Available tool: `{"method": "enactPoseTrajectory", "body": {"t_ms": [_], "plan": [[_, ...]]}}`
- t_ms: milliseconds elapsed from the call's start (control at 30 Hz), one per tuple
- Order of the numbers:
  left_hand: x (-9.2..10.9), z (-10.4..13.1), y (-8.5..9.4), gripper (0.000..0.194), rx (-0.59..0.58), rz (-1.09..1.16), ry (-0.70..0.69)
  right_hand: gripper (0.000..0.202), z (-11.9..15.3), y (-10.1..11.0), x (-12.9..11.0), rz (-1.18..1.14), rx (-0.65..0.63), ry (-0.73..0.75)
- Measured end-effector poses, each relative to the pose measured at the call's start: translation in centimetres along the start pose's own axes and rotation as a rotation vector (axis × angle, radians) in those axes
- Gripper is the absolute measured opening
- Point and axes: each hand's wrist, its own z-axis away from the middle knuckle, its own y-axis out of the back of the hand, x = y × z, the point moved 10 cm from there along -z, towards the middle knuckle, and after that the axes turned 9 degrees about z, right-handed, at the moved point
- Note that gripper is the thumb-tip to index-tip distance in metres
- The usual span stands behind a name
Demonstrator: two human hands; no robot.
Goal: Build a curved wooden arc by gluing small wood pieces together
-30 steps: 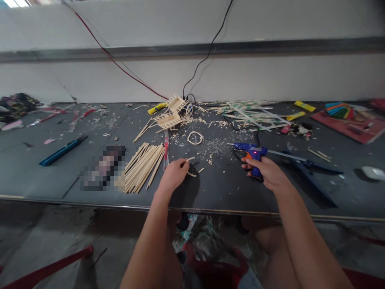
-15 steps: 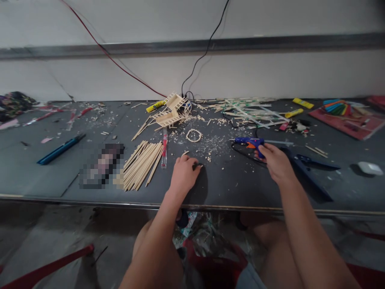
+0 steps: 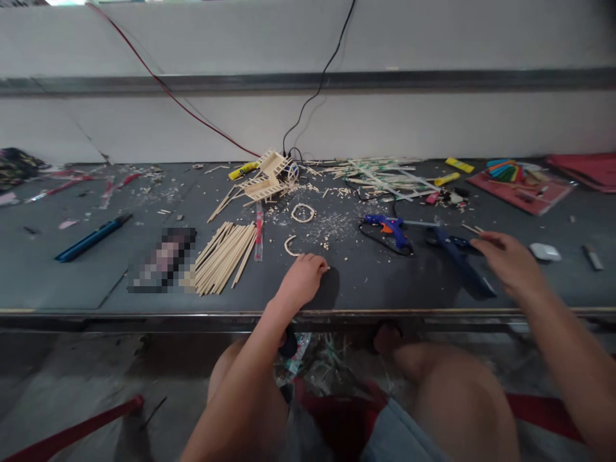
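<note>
One dark table (image 3: 366, 285), two hands over it, and the blue tool (image 3: 466, 269) lies right on it! It's left of the right hand (image 3: 511, 263), the nearer of the two, its long axis slanting from far left to near right. Those fingers are at its handle end; whether they've closed on it, I can't tell. One bundle (image 3: 226, 256), too many sticks to count. One glue gun (image 3: 397, 231), nobody holding it, between the hands. One closed ring (image 3: 314, 213), one open arc (image 3: 287, 244) just beyond the left hand (image 3: 305, 279), two loose sticks (image 3: 470, 229) by the right. Smallest, one pale bit (image 3: 328, 267) at the curled left fingertips: pinched or merely beside them, can't say.
</note>
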Motion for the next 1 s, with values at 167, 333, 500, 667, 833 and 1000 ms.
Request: {"method": "enactPoseTrajectory", "body": {"t_ms": [167, 333, 500, 667, 833, 1000], "plan": [[3.8, 2.0, -2.1, 0.016, -0.368, 0.453, -0.097, 0.033, 4.0, 0.2, -1.0, -0.009, -0.117, 0.003], [5.3, 2.0, -3.4, 0.017, -0.359, 0.802, 0.002, 0.042, 15.2, -6.3, -9.1, -0.279, -0.765, 0.191], [5.4, 1.5, -4.7, 0.016, -0.335, 1.002, 0.064, 0.021, 20.0, -8.8, -14.6, -0.386, -0.826, 0.299], [4.4, 1.3, -4.5, 0.019, -0.286, 1.004, 0.083, 0.020, 19.7, -10.2, -15.4, -0.405, -0.793, 0.281], [2.5, 0.7, -4.6, 0.021, -0.220, 0.775, 0.098, 0.044, 14.8, -10.0, -13.7, -0.428, -0.692, 0.258], [0.7, -0.3, -2.7, 0.023, -0.054, 0.474, 0.072, 0.047, 1.4, -2.3, -6.3, -0.140, -0.043, 0.198]]}}
